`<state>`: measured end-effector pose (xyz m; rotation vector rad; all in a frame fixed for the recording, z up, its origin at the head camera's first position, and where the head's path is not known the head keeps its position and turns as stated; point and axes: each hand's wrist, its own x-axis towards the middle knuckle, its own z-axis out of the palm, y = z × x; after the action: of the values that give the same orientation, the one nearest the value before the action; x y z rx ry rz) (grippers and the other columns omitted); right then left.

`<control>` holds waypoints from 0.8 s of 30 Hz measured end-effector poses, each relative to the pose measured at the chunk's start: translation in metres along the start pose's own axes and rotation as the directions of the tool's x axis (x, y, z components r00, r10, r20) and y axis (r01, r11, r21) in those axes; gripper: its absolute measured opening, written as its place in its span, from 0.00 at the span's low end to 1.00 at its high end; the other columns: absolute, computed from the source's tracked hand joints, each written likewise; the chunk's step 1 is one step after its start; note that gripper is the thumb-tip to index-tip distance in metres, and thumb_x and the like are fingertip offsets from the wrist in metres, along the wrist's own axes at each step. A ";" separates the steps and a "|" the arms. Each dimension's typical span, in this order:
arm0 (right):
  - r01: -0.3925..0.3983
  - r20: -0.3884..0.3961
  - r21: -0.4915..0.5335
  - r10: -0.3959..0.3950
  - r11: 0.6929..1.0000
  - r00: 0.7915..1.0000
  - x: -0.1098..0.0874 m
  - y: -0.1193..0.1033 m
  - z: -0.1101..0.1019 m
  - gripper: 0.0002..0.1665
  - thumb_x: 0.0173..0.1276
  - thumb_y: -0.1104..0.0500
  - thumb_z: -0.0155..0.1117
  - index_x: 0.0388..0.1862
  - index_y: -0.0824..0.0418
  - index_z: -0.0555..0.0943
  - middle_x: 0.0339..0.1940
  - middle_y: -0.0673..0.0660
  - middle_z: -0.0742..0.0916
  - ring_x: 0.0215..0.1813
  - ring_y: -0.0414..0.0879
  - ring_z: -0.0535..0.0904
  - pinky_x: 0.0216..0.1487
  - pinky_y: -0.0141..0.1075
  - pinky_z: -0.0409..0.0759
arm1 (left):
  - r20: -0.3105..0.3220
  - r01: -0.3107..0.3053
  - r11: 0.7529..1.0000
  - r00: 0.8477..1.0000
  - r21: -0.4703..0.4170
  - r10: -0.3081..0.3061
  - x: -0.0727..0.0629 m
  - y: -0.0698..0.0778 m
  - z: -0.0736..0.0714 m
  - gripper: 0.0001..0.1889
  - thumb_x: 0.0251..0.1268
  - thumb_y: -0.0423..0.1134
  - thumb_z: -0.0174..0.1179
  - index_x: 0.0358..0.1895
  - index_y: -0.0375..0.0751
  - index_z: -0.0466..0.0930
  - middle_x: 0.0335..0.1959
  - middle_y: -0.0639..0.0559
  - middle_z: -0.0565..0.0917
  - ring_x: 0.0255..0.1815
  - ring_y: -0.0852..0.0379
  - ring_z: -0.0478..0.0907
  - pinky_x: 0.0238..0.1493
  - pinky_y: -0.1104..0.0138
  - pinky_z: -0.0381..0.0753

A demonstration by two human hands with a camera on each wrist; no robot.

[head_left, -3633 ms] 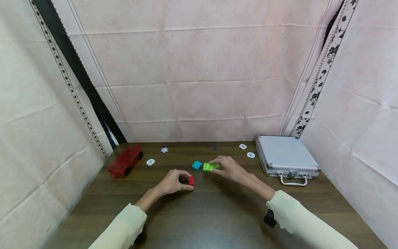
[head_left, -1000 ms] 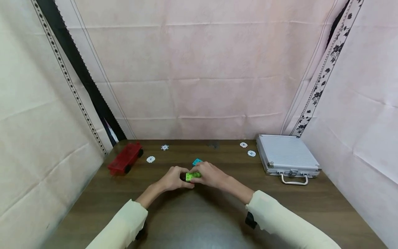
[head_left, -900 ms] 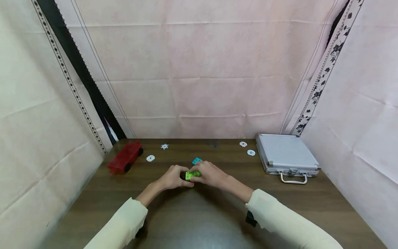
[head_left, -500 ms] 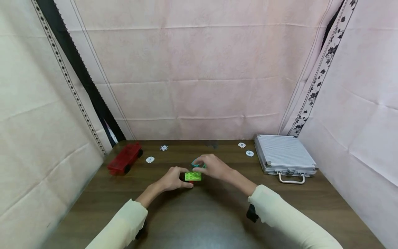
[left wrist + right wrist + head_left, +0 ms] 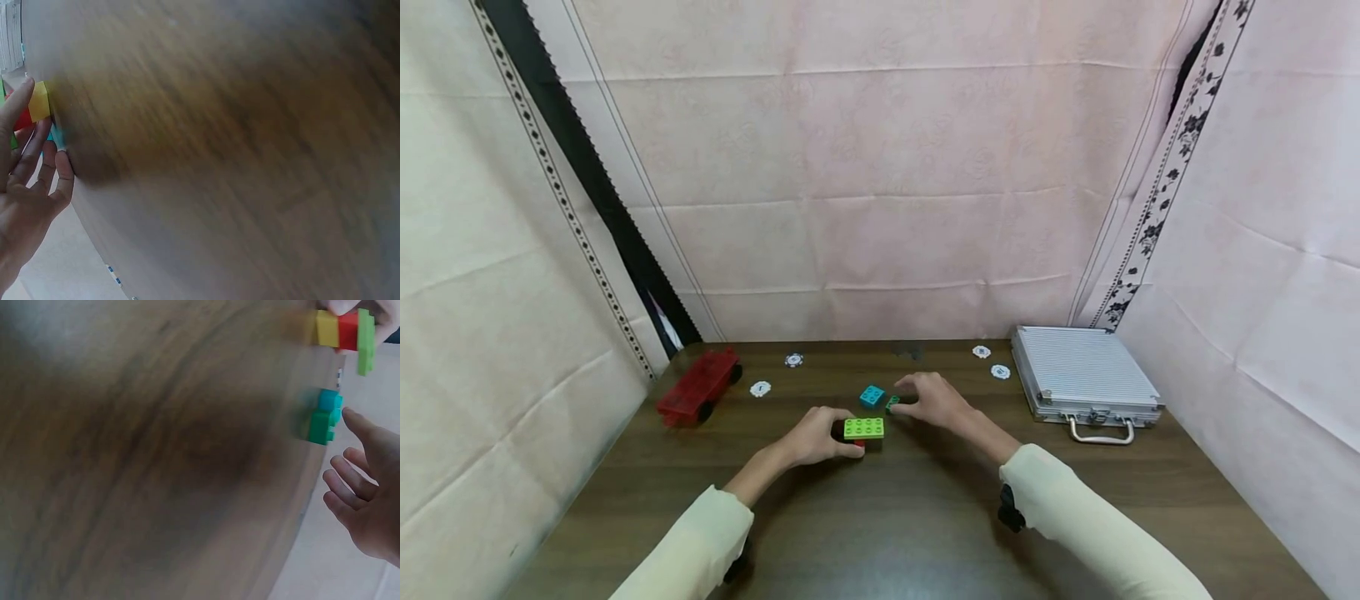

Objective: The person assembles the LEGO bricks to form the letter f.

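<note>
1. Two pale sleeves, the left (image 5: pixel 700 533) and the right (image 5: pixel 1090 517), reach in over one brown table (image 5: pixel 887 542); each wrist carries one black device.
2. One left hand (image 5: pixel 816 436) has a narrow grip, thumb and fingers pinching a stack of three bricks. Counting upward: one yellow brick (image 5: pixel 326 328), one red brick (image 5: pixel 348 331), and one lime brick (image 5: pixel 863 428) lying across the top. The stack is upright, near the middle of the table.
3. One right hand (image 5: pixel 936 400) holds nothing; its thumb and fingers are spread wide, the thumb near two loose bricks.
4. Those two are one dark green brick (image 5: pixel 320 427) and, just beyond it, one blue brick (image 5: pixel 871 396). I cannot tell whether they touch. That makes five bricks in all.
5. One silver case (image 5: pixel 1086 371) lies closed at the right, handle toward the person.
6. One red toy car (image 5: pixel 700 387) stands at the left; two black wheels show.
7. Four white-and-dark chips: two left (image 5: pixel 760 388), two right (image 5: pixel 1000 372).
8. Pale cloth (image 5: pixel 880 167) hangs behind the table and along both sides.
</note>
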<state>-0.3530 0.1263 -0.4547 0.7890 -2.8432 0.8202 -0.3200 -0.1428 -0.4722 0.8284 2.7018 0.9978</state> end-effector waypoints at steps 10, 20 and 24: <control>-0.041 0.016 -0.065 0.042 0.997 0.999 0.004 0.005 0.020 0.25 0.69 0.44 0.75 0.55 0.60 0.86 0.50 0.57 0.90 0.49 0.47 0.87 0.50 0.42 0.86 | -0.054 -0.040 0.998 0.998 -0.040 0.037 -0.004 0.001 -0.005 0.26 0.63 0.48 0.76 0.62 0.42 0.82 0.43 0.54 0.84 0.41 0.52 0.79 0.39 0.64 0.79; -0.013 0.044 -0.041 0.015 0.999 0.999 0.000 0.006 0.017 0.20 0.71 0.50 0.73 0.53 0.62 0.86 0.48 0.58 0.90 0.50 0.48 0.87 0.50 0.42 0.86 | -0.059 -0.086 0.994 0.995 -0.060 0.082 -0.002 0.001 -0.005 0.18 0.66 0.44 0.74 0.56 0.46 0.85 0.44 0.56 0.85 0.42 0.55 0.81 0.40 0.65 0.81; 0.001 0.037 -0.030 0.000 1.000 0.999 -0.003 0.006 0.012 0.20 0.71 0.50 0.74 0.54 0.61 0.86 0.48 0.56 0.90 0.50 0.47 0.86 0.50 0.42 0.85 | -0.060 -0.074 0.995 0.996 -0.061 0.070 -0.002 0.000 -0.004 0.16 0.66 0.44 0.73 0.54 0.47 0.85 0.42 0.57 0.85 0.40 0.58 0.80 0.40 0.65 0.81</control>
<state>-0.3524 0.1261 -0.4682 0.8098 -2.8805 0.7692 -0.3190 -0.1459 -0.4694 0.9047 2.6898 1.1337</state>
